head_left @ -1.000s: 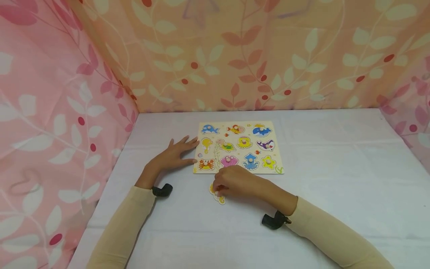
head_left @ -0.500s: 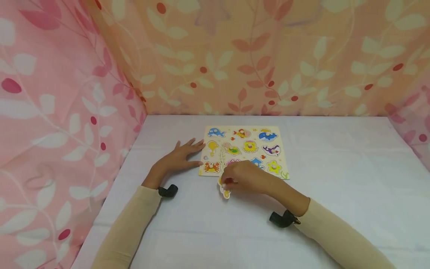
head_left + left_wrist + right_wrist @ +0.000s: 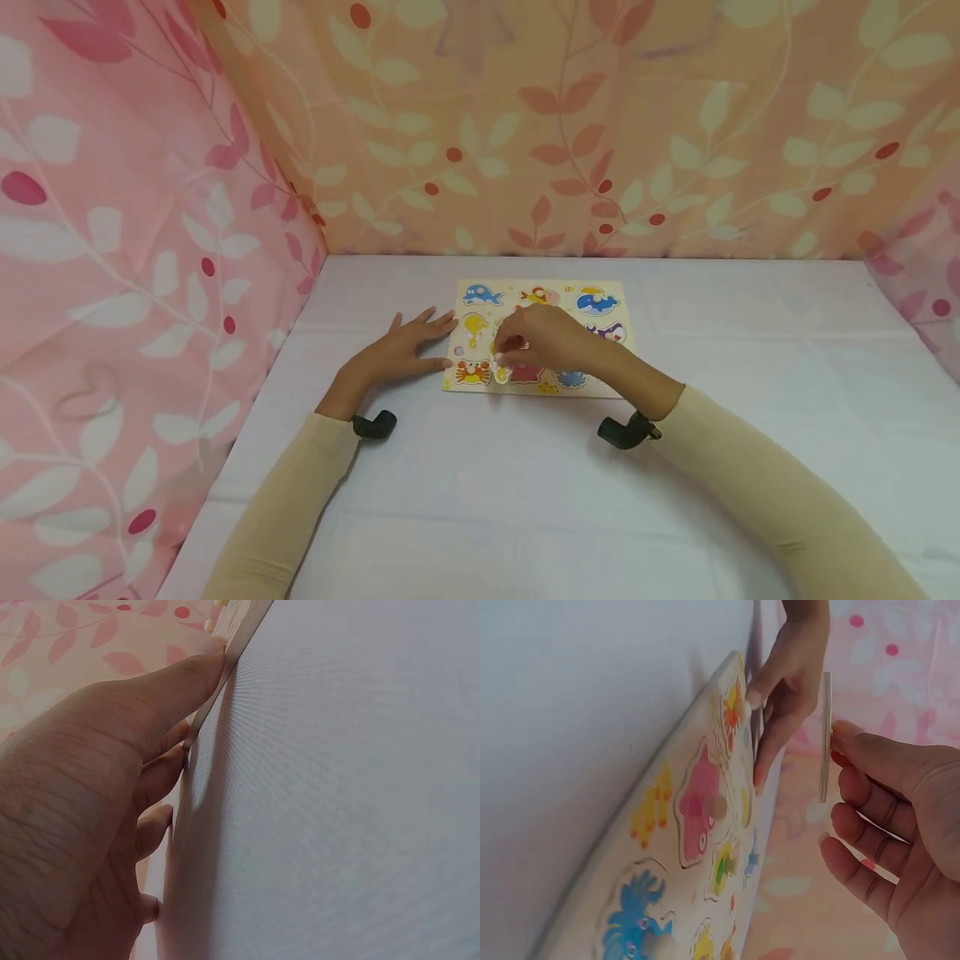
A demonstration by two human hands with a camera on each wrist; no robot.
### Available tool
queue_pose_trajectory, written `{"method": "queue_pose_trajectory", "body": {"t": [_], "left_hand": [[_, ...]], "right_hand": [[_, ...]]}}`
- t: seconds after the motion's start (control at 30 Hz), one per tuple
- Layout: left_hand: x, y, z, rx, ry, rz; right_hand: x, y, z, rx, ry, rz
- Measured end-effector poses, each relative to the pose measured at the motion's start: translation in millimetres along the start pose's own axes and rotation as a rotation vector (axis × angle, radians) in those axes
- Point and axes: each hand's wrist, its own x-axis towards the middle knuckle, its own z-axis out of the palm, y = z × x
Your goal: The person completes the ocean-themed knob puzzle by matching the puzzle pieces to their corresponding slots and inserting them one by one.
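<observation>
My right hand (image 3: 551, 337) pinches a thin yellow puzzle piece (image 3: 500, 372) with a white border, above the wooden sea-animal puzzle board (image 3: 512, 290). In the right wrist view the piece (image 3: 826, 739) shows edge-on, apart from the board, its printed face hidden. My left hand (image 3: 397, 350) lies with fingers spread against the board's left edge; the left wrist view shows its thumb (image 3: 202, 671) and fingertips along that edge. Knobbed pieces on the board include a crab (image 3: 472, 372), a dolphin (image 3: 482, 295) and a whale (image 3: 597, 302). The right hand covers the board's middle.
A white cloth (image 3: 465, 492) covers the table around the board. Floral fabric stands behind as an orange backdrop (image 3: 480, 167), with pink side fabric (image 3: 135, 250) at the left. Black wrist cameras (image 3: 628, 431) sit by both sleeves.
The right hand has lifted the yellow piece from the cloth in front of the board and carried it forward over the board. The left hand stays at the board's left edge.
</observation>
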Motion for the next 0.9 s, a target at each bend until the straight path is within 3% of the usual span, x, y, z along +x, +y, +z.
{"method": "queue_pose_trajectory", "body": {"t": [0.47,0.9], "left_hand": [[-1.0,-0.1,-3.2,0.001,0.000,0.039],[1.4,-3.6,-1.9,-0.003,-0.011,0.031]], "right_hand": [[56,17,-3,-0.063,-0.031,0.021],[86,25,10,-0.072,-0.056,0.110]]}}
